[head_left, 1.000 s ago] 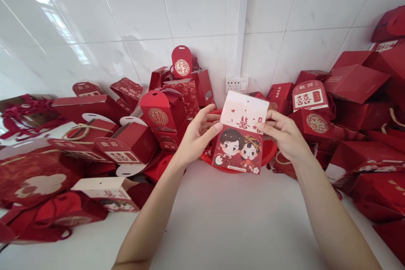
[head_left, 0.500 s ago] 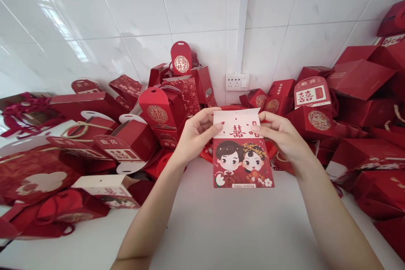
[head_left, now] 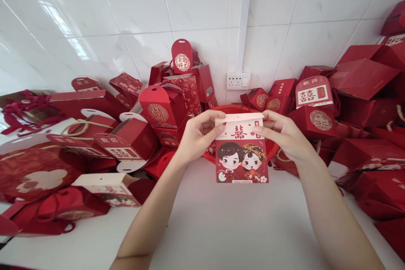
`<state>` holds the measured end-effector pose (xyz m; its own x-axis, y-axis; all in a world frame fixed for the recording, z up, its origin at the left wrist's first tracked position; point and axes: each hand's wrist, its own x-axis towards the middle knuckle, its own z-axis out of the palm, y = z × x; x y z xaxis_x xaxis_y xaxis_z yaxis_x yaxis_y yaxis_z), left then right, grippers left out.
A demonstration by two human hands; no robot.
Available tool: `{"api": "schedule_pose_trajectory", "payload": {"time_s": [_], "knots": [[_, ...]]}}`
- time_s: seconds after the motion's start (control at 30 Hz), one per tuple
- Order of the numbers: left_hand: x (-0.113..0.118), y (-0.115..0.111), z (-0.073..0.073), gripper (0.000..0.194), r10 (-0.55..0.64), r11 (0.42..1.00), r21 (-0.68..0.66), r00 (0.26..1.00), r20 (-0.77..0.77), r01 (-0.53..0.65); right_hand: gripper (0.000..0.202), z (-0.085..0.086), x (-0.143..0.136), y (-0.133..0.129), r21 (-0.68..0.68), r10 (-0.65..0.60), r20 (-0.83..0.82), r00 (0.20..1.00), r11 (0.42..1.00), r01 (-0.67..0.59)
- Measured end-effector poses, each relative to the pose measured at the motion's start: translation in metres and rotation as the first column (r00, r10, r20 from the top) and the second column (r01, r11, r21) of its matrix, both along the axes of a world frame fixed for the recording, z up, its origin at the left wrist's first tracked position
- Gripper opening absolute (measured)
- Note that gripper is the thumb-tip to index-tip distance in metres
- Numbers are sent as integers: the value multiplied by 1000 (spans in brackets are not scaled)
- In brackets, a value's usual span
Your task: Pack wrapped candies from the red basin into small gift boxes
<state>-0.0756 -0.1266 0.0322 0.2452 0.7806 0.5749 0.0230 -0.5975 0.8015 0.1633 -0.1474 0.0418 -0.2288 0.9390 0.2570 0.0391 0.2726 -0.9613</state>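
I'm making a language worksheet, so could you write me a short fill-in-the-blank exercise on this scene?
1. The left hand and right hand together hold a printed carton showing ____ cartoon faces.
2. The basin beyond it is coloured ____.
3. The main colour of the tiled wall is ____.

Missing words: two; red; white.

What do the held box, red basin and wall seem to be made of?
Held box: likely card, smooth and printed, with crisp edges and a creased top. Red basin: probably plastic, given its even colour and slight shine. Wall: apparently glazed tile, with straight joints and bright reflections.
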Motion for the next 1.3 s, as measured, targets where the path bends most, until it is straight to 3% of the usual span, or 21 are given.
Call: {"api": "schedule_pose_trajectory", "payload": {"time_s": [0.13,0.37,0.57,0.67,0.83,1.03,1.3], "knots": [[2,-1,-1,20,22,999,-24,999,28,-21,40,0,1,-2,37,37,3,999,999,-37],[2,-4,0,14,49,999,-5,998,39,-49,37,-2,-3,0,77,-16,12,1000,997,15],[3,-6,3,35,-50,999,-16,996,79,52,34,1,-6,-5,245,-65,41,997,968,53],[3,-8,7,28,-33,999,-41,999,27,34,34,1,-8,-8,298,-101,50,994,951,82],[1,-10,10,27,18,999,32,999,-45,-17,35,1,-11,-9,316,-140,16,990,940,128],[2,-9,7,27,54,996,74,997,-58,-49,30,-1,-12,-8,322,-143,92,985,941,107],[0,-8,8,24,-79,996,-51,997,-12,78,34,-1,-11,-6,314,-129,65,990,944,102]]}}
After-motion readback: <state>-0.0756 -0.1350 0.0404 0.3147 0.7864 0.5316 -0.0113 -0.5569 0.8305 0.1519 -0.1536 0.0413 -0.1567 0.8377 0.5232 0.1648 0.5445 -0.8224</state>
